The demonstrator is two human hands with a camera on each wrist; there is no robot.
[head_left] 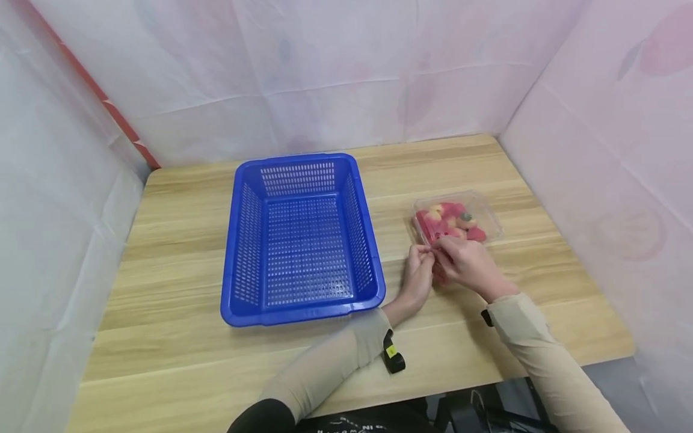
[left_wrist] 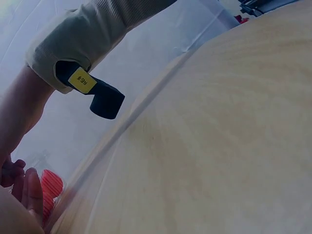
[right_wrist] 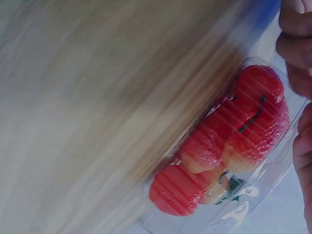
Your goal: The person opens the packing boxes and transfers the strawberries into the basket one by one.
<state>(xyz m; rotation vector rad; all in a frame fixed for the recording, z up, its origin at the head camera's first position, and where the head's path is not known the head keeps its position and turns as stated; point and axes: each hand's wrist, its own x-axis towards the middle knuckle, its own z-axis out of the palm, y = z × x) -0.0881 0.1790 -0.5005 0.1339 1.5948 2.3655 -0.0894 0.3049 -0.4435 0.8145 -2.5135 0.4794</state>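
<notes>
A clear plastic fruit box [head_left: 489, 225] lies on the right of the table, with several red and yellow fruits [right_wrist: 200, 146] inside, some with green stems or leaves. My left hand [head_left: 418, 278] is at the box's near edge, its fingertips meeting the other hand's there. Curled fingers of my right hand [head_left: 465, 261] pinch the same edge from the right. In the right wrist view, fingers [right_wrist: 297, 53] show along the side of the box. The exact bit of plastic between the fingertips is hidden.
A blue perforated basket [head_left: 303, 314] stands left of the hands, with nothing in it. The left sleeve [head_left: 335, 349] passes close by its near right corner. Pale printed sheets [head_left: 325, 108] hang around the back and sides of the wooden table [head_left: 173, 252].
</notes>
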